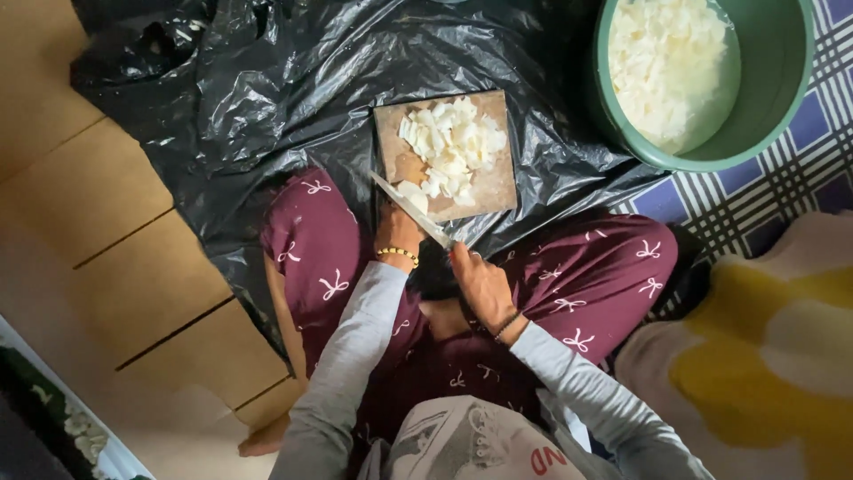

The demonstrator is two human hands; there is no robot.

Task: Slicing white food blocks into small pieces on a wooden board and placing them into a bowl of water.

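- The right hand [480, 283], just below frame centre, is closed around the handle of a knife [410, 210].
- The blade's long axis runs up-left toward the wooden board [498, 191], its tip at the board's lower-left edge.
- The left hand [397, 229] rests beside the blade; whether it grips anything cannot be told.
- White chopped pieces [453, 142] lie piled on the board, just above both hands.

One wooden cutting board [404, 160], one knife [410, 211], one green tub [782, 98], one black plastic sheet [267, 89], two hands [397, 229], and pale chopped pieces [453, 147] in perhaps several dozen, too heaped to count.
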